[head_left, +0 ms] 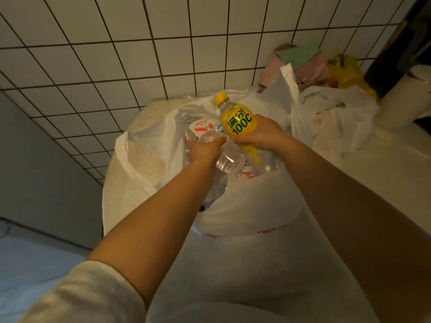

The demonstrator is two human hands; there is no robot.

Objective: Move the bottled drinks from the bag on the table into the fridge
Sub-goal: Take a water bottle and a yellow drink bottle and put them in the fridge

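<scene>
A white plastic bag (245, 206) stands open on the pale table (233, 264). Inside lie several clear water bottles with red-and-white labels. My right hand (261, 134) grips a yellow-labelled bottle (240, 122) with a yellow cap, raised above the bag's mouth and tilted left. My left hand (205, 150) reaches into the bag and grips a clear water bottle (229, 157); its fingers curl round the bottle's upper part. Another clear bottle (196, 130) lies just behind that hand.
A tiled wall (140, 54) rises behind the table. To the right lie more white bags (338, 120), a yellow bag (347, 71), pink and green items (300, 59) and a white cylinder (405, 96). The table's left edge drops to the floor (35, 264).
</scene>
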